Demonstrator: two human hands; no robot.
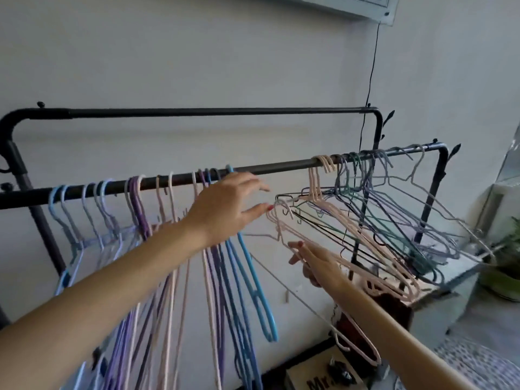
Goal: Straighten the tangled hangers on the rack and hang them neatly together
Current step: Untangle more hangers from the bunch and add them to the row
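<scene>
Pale, matt wall [225, 66] behind a black metal rack [197, 111] of round tube with bent corners; a thin black cord [372, 66] hangs down the wall to the rack's right end. The rack's front rail [281, 166] slopes up to the right and carries thin wire hangers with a soft, coloured coating. Left group of hangers [135, 209]: blue, lilac, purple and pink, hooks spaced along the rail, bodies hanging straight down. Right group, the tangled hangers [394, 215]: pink, grey, green, lilac and black, hooks crowded near the rail's right end, bodies crossed over one another and swung out to the right. Left hand [225, 209]: raised in front of the rail between the two groups, grip spread, fingers straight, its fingertips just beside the hook of a loose pink hanger [281, 229]. Right hand [312, 263]: below the left, grip curled round the lower wires of the pink hangers in the tangle. Lower right: a patterned cloth [478, 370], a green plant [506, 249], and a box [323, 378] printed "Mr."
</scene>
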